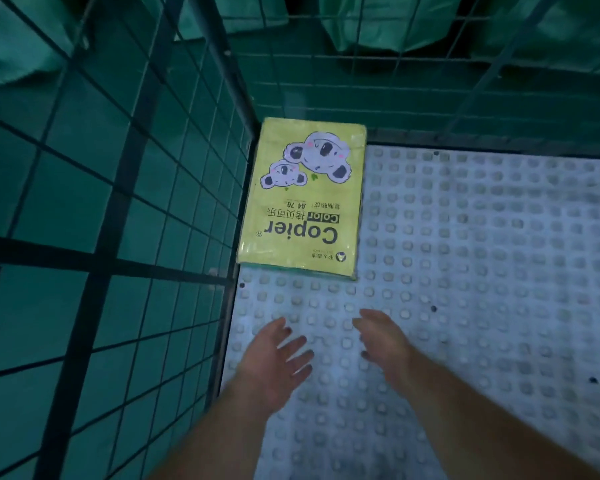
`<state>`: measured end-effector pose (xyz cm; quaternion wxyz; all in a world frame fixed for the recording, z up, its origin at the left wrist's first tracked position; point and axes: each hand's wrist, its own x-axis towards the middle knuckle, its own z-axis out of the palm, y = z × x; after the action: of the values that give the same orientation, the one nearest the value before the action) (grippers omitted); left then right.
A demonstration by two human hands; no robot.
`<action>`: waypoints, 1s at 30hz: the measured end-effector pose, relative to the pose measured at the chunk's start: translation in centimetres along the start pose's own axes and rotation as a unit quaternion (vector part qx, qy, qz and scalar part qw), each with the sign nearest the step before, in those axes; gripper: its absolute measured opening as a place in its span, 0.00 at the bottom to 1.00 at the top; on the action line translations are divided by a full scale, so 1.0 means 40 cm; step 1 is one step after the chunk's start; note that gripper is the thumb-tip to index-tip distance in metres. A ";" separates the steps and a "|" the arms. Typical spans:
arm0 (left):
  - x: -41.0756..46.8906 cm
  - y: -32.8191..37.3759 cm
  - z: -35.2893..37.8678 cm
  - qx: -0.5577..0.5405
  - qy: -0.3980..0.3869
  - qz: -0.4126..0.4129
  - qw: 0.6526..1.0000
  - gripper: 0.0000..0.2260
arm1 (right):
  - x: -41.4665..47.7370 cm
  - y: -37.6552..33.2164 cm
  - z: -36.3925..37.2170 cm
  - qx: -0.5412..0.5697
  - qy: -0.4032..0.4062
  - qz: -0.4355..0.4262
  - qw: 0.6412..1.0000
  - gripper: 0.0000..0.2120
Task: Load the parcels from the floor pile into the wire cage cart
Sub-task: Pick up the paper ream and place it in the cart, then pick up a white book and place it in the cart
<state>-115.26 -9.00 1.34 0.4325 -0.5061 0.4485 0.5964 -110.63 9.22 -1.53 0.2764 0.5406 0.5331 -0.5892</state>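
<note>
One yellow copier-paper ream (303, 199) lies flat in the wire cage cart's (146, 188) far-left corner on its studded floor (482, 254), both the left hand (279, 356) and right hand (383, 341) spread and empty, so loading seems barely begun, the floor pile out of view.

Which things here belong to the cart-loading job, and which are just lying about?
Job: yellow copier-paper pack, flat in the cart's far left corner; wire cage cart; its studded floor; left hand and right hand, both empty.
Lying about: green bags outside the cart.
</note>
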 end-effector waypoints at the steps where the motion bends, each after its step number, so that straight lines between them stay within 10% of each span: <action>1: -0.016 -0.020 0.001 0.008 0.000 -0.004 1.000 0.25 | -0.019 0.016 0.000 0.003 -0.011 0.005 1.000 0.15; 21: -0.679 -0.292 -0.038 0.380 0.014 0.040 0.924 0.15 | -0.696 0.234 -0.302 0.074 -0.031 0.035 0.996 0.11; 30: -0.756 -0.488 0.140 0.628 -0.073 0.066 0.772 0.11 | -0.951 0.474 -0.387 0.306 0.083 0.003 0.948 0.14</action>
<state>-94.12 -1.08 29.93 0.6445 -0.0464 0.7229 0.2446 -78.22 8.76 30.02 0.0542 0.6478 0.3464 -0.6764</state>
